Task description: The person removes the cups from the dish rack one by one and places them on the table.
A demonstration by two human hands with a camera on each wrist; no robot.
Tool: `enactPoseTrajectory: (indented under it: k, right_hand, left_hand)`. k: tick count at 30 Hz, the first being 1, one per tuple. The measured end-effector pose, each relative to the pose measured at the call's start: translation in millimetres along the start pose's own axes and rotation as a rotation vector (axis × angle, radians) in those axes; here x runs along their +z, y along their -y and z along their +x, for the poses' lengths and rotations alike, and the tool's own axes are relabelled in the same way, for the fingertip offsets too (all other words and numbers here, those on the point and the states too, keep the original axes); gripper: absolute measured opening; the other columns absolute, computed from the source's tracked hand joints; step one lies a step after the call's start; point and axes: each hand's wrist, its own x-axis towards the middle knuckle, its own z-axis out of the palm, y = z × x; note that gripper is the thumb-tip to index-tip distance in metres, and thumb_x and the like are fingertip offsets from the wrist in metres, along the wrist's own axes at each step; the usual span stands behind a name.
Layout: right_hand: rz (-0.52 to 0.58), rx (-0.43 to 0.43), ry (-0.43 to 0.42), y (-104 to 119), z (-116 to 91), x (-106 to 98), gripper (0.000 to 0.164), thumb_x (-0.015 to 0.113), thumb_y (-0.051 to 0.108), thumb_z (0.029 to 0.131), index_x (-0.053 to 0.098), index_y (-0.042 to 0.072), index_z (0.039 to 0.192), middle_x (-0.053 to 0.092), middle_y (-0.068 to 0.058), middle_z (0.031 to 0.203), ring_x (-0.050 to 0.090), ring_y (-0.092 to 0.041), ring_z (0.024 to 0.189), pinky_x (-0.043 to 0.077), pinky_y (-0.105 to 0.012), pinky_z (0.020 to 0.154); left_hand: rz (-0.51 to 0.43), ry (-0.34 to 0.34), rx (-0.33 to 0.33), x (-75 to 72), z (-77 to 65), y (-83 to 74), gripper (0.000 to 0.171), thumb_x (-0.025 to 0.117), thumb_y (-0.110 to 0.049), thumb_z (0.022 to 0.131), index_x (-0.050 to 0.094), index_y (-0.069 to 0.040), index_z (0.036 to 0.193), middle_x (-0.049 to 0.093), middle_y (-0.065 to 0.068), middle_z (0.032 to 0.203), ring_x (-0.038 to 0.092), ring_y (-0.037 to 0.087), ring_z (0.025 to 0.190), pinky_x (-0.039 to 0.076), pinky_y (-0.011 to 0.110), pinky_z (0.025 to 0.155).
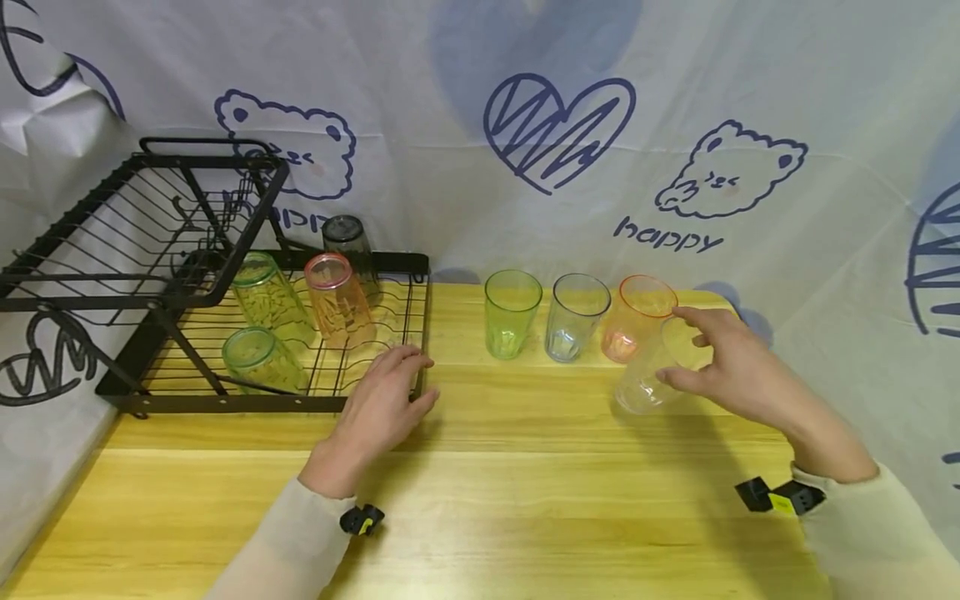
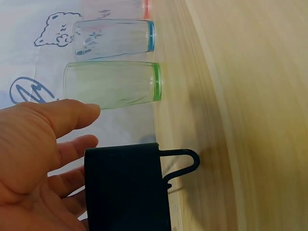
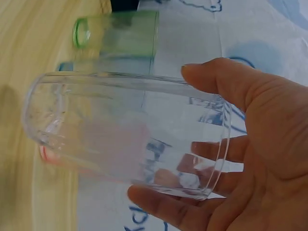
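My right hand [image 1: 731, 367] holds a clear drinking glass [image 3: 110, 130] near its rim, thumb on one side and fingers round the other. In the head view that clear glass stands mouth up, slightly tilted, in front of a row of three upright glasses: a green glass [image 1: 513, 317], a blue-rimmed glass [image 1: 576, 321] and an orange-rimmed glass [image 1: 633, 321]. My left hand [image 1: 382, 400] is at the right front corner of a black dish rack [image 1: 300, 404], its fingers loosely bent and holding nothing. The left wrist view shows the rack's corner overlapping those fingers.
Upside down in the rack sit a dark glass [image 1: 348, 250], a pink-orange glass [image 1: 339, 304], a green glass [image 1: 273, 300] and a second green glass [image 1: 262, 362]. An upper wire shelf [image 1: 112, 225] juts over the rack's left part. A printed cloth [image 1: 465, 150] hangs behind the wooden table [image 1: 510, 500].
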Motion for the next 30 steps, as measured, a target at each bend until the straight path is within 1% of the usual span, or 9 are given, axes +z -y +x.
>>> enactPoseTrajectory:
  k: [5,8,11,14,16,20,25,30]
  right_hand:
    - [-0.083,0.067,0.068,-17.3,8.8,-17.8,0.093,0.08,0.041,0.093,0.035,-0.01,0.157,0.042,-0.04,0.148,0.057,-0.056,0.122,0.051,-0.071,0.094]
    - [-0.129,0.109,0.087,-28.4,14.8,-25.7,0.094,0.079,0.038,0.095,0.031,-0.012,0.158,0.037,-0.046,0.148,0.05,-0.06,0.126,0.046,-0.075,0.099]
    - [-0.154,0.166,0.084,-41.6,22.3,-28.9,0.094,0.076,0.036,0.095,0.028,-0.014,0.158,0.03,-0.049,0.151,0.039,-0.064,0.132,0.037,-0.08,0.107]
    - [-0.163,0.217,0.067,-56.5,31.9,-27.8,0.097,0.074,0.039,0.096,0.024,-0.014,0.16,0.025,-0.049,0.154,0.031,-0.066,0.137,0.029,-0.08,0.112]
    - [-0.165,0.241,0.052,-65.8,38.8,-25.4,0.098,0.073,0.041,0.096,0.022,-0.013,0.16,0.024,-0.049,0.155,0.03,-0.066,0.138,0.028,-0.08,0.113]
    - [-0.15,0.257,0.036,-79.9,51.6,-17.9,0.099,0.073,0.04,0.096,0.02,-0.012,0.161,0.023,-0.047,0.157,0.028,-0.066,0.14,0.026,-0.08,0.115]
    - [-0.124,0.275,0.046,-87.9,62.6,-8.4,0.099,0.073,0.038,0.096,0.019,-0.011,0.162,0.021,-0.047,0.159,0.029,-0.066,0.14,0.027,-0.08,0.115]
    - [-0.118,0.277,0.062,-90.4,69.6,-4.5,0.099,0.072,0.04,0.097,0.018,-0.01,0.163,0.021,-0.046,0.159,0.029,-0.066,0.141,0.027,-0.079,0.116]
  left_hand:
    - [0.018,0.019,0.002,1.7,-1.3,3.5,0.042,0.077,-0.021,0.097,0.068,-0.002,0.133,0.055,0.02,0.153,0.049,0.041,0.144,0.041,0.056,0.121]
    - [0.022,0.016,0.013,2.7,-1.6,5.3,0.041,0.074,-0.016,0.097,0.067,-0.001,0.135,0.056,0.02,0.153,0.05,0.04,0.144,0.041,0.055,0.121]
    - [0.019,0.008,0.023,3.2,-1.8,6.1,0.04,0.07,-0.011,0.098,0.066,0.001,0.136,0.057,0.021,0.152,0.05,0.04,0.144,0.04,0.054,0.122]
    - [0.021,0.004,0.031,2.8,-2.0,6.1,0.04,0.069,-0.007,0.098,0.066,0.002,0.136,0.057,0.021,0.151,0.051,0.04,0.143,0.039,0.054,0.123]
    - [0.023,0.005,0.031,2.5,-1.8,6.3,0.039,0.069,-0.007,0.098,0.066,0.002,0.136,0.058,0.021,0.15,0.051,0.04,0.143,0.039,0.054,0.123]
    - [0.027,0.009,0.03,1.9,-1.1,6.4,0.04,0.07,-0.006,0.098,0.066,0.002,0.137,0.058,0.02,0.151,0.051,0.04,0.144,0.039,0.053,0.123]
    - [0.035,0.012,0.027,2.4,-0.8,6.4,0.041,0.071,-0.007,0.098,0.065,0.001,0.138,0.057,0.02,0.152,0.051,0.039,0.144,0.039,0.053,0.123]
    - [0.04,0.01,0.024,2.9,-1.6,6.9,0.042,0.07,-0.008,0.098,0.065,0.001,0.138,0.057,0.02,0.152,0.051,0.04,0.144,0.039,0.054,0.123]
